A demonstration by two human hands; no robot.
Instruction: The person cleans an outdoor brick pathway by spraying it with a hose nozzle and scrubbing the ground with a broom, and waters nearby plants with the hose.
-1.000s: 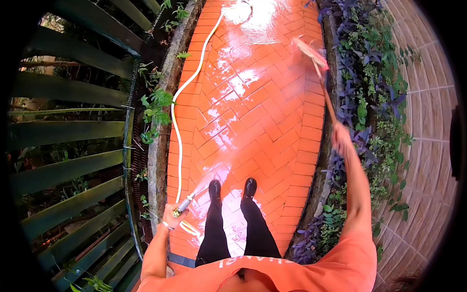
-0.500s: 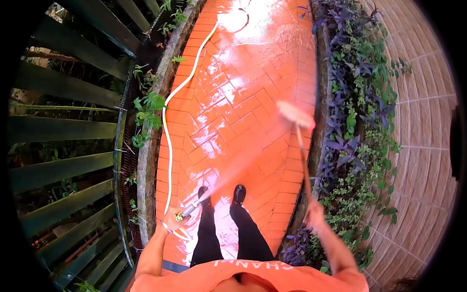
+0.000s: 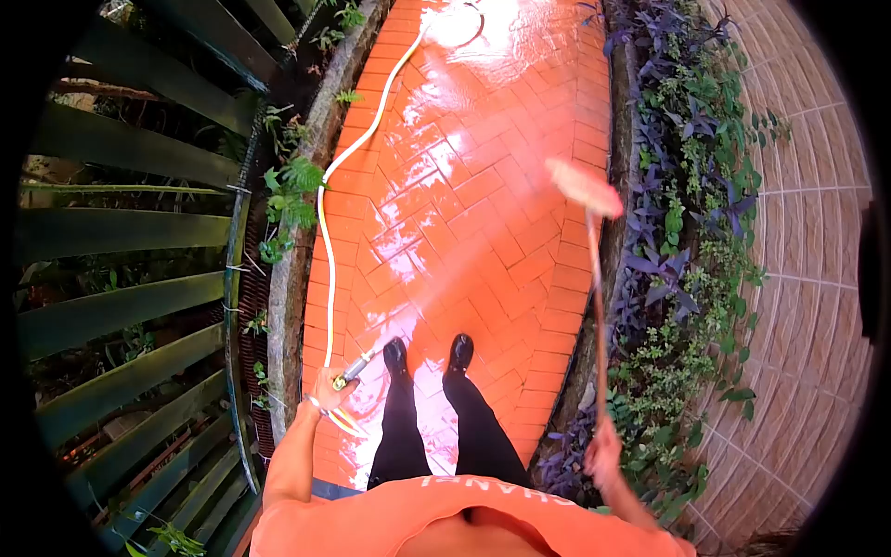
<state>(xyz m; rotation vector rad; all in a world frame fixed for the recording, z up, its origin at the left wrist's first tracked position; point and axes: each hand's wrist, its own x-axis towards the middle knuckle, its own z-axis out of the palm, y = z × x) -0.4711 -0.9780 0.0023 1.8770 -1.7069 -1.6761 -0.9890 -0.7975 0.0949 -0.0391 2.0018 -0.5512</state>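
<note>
My left hand (image 3: 329, 388) is closed around a hose nozzle (image 3: 354, 370) at the lower left, and a fan of water sprays from it up and to the right. The pale hose (image 3: 331, 265) runs along the path's left side and loops under the hand. My right hand (image 3: 604, 457) grips the wooden handle (image 3: 599, 334) of a broom. Its pinkish broom head (image 3: 585, 188), a little blurred, is by the path's right edge; whether it touches the bricks I cannot tell. Wet orange bricks (image 3: 483, 241) lie under my black shoes (image 3: 460, 353).
A slatted wooden fence (image 3: 130, 232) and a stone curb (image 3: 286, 316) line the left side. Along the right edge grows a bed of purple and green plants (image 3: 668, 278), with a tiled surface (image 3: 807, 241) beyond. More hose coils at the far end.
The broom head has moved up and right, and my right hand is lower. The nozzle has shifted slightly left and up, with the spray still coming out.
</note>
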